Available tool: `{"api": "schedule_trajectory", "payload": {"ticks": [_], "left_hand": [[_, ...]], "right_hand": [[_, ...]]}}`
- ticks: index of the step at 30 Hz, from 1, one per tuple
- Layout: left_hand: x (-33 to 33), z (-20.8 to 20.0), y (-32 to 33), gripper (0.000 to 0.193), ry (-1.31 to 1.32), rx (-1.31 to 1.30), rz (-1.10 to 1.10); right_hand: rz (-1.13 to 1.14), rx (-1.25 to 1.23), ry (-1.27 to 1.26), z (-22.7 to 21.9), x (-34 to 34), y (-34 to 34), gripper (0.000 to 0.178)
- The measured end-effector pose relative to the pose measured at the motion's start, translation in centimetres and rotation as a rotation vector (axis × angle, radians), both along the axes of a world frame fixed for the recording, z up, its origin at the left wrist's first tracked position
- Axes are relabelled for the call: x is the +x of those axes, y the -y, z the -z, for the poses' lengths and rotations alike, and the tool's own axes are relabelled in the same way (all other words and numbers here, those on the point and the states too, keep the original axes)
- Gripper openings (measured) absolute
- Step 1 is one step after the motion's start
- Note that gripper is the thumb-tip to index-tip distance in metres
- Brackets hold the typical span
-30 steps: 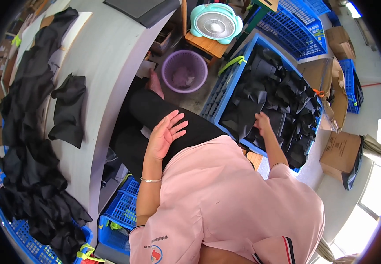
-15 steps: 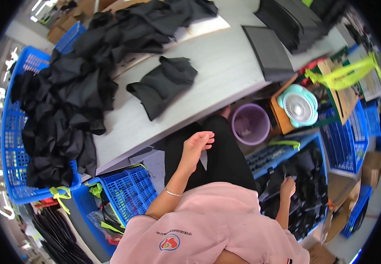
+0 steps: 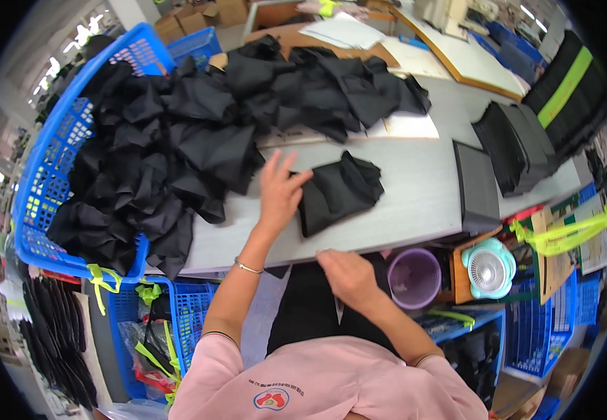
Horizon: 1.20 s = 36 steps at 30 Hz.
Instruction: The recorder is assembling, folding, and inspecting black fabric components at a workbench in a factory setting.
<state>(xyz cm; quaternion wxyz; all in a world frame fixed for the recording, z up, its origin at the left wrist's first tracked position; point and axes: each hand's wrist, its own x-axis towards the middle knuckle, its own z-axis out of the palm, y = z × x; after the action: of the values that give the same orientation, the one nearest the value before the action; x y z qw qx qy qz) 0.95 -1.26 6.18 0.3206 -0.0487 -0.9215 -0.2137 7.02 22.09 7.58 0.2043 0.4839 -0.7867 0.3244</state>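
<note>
"Hands first: how are they?"

"The left hand (image 3: 280, 192) has its fingers spread wide above the worktop (image 3: 415, 222), at the left edge of a black cloth piece (image 3: 342, 192). I can't tell whether a fingertip touches it. The right hand (image 3: 349, 278) is at the worktop's near edge, fingers bent together; whether it holds anything, I can't tell."

"And that piece?"

"Lying rumpled on the pale grey surface, its top edge bunched up."

"What's around it?"

"A big heap of black cloth (image 3: 205, 140) to the left and behind, spilling from a blue crate (image 3: 33, 241). On the right, a flat dark grey panel (image 3: 476, 185) lies just beside a stack of dark panels (image 3: 517, 147)."

"Beyond the worktop?"

"Near its front edge, on the right, stand a purple bin (image 3: 428, 264) and a turquoise fan (image 3: 489, 268). A yellow-green strap (image 3: 562, 241) hangs past them. Behind the worktop are cardboard boxes (image 3: 232, 12), and lights shine along the room's left side, bent by the lens."
</note>
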Motion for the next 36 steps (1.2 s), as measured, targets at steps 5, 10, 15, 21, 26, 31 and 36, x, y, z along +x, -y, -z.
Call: {"api": "schedule_trajectory", "payload": {"ticks": [5, 10, 15, 21, 26, 31, 36], "left_hand": [[-0.9, 0.4, -1.7, 0.013, 0.015, 0.018, 0.204], [2.8, -4.0, -8.0, 0.007, -0.009, 0.192, 0.366], [7.4, -4.2, -14.9, 0.007, 0.051, 0.361, 0.565], [13.4, -0.2, -20.1, 0.008, 0.138, 0.626, 0.689], [13.5, -2.1, -19.4, 0.045, 0.217, 0.491, 0.754], [9.3, -2.6, -18.5, 0.092, 0.204, 0.432, 0.407], [8.7, -7.3, -17.4, 0.085, 0.308, 0.892, 0.395]], "right_hand": [[-0.002, -0.022, 0.167, -0.3, 0.7, 2.7, 0.035], [0.387, -0.007, 0.501, 2.4, -1.7, 0.6, 0.038], [0.225, -0.234, 0.247, 7.3, -4.5, -2.3, 0.027], [0.087, -0.178, 0.228, 15.2, 0.5, -12.6, 0.028], [-0.005, -0.128, 0.214, 18.0, -0.2, -16.8, 0.029], [-0.074, -0.077, 0.209, 17.9, -0.1, -17.6, 0.03], [-0.039, -0.021, 0.219, 19.1, 1.4, -21.9, 0.031]]}}
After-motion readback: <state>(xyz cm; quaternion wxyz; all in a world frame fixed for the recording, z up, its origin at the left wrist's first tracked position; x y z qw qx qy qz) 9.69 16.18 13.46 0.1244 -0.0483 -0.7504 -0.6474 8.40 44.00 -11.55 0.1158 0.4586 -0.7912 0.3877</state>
